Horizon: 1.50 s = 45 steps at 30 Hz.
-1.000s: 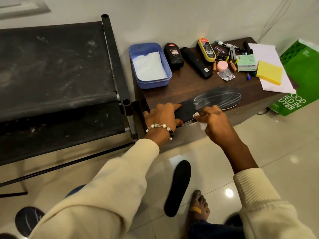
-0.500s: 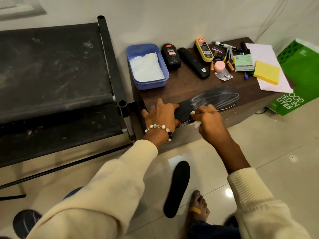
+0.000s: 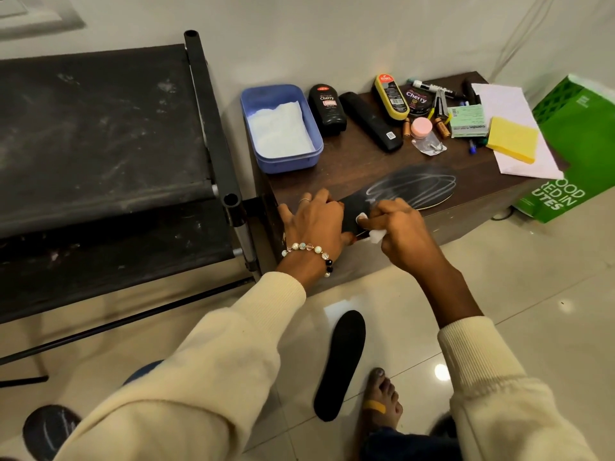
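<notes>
Table, insole, wipe in right hand

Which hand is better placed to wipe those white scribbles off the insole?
The right hand: it pinches the white tissue beside the scribbles on the insole; the left hand presses the near end flat.

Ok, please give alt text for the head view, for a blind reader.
The left hand presses a black insole with white scribbles flat on a brown table; the right hand pinches a small white wipe against it.
</notes>
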Motion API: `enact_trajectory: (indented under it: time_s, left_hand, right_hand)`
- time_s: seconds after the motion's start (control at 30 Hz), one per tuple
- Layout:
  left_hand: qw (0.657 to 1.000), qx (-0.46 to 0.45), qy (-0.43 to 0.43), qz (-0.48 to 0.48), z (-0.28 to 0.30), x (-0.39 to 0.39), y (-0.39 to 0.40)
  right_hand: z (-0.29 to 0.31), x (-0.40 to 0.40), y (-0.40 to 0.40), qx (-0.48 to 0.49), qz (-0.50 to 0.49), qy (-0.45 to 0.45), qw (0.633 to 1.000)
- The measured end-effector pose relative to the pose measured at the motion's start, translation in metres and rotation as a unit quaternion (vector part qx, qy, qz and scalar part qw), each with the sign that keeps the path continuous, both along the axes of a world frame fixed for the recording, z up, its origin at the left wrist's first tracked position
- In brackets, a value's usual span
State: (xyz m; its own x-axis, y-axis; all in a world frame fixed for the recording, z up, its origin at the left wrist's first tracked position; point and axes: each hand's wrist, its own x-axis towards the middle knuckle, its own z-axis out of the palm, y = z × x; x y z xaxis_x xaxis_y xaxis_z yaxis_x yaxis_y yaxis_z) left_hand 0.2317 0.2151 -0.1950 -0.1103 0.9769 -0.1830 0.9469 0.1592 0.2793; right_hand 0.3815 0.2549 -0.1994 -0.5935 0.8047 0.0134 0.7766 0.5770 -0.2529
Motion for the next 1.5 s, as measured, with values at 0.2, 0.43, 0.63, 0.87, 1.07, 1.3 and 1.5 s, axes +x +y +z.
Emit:
enact_trajectory:
  time_s: [0.2,0.43,0.63,0.87,1.07,1.3,1.5]
  left_hand:
    - [1.0,-0.01,0.02,-0.001,0.003,-0.003,0.001]
    - [0.999,0.007,0.035,-0.004,0.006,-0.012,-0.003]
    - [0.999,-0.02,0.025,-0.009,0.008,-0.015,-0.002]
    - [1.0,-0.016,-0.003,0.005,0.007,-0.016,-0.002]
    - [1.0,-0.016,-0.011,0.007,0.006,-0.017,-0.001]
    - [0.999,-0.028,-0.021,0.006,0.008,-0.02,-0.001]
    - [0.999,-0.025,-0.039,0.015,0.01,-0.021,-0.001]
  right_hand:
    - [0.0,0.007,0.007,0.014,-0.086,-0.056,0.995]
    - [0.011,-0.031,-0.008,-0.004,0.105,-0.057,0.993]
    - [0.003,-0.012,0.003,0.005,-0.057,-0.073,0.996]
    - [0.006,-0.02,-0.001,0.003,0.005,-0.036,0.999]
    - [0.002,-0.029,-0.007,0.006,0.006,-0.057,0.998]
    - [-0.008,-0.017,0.007,0.033,-0.094,-0.072,0.992]
    - [-0.005,-0.038,0.0,0.018,-0.024,-0.048,0.998]
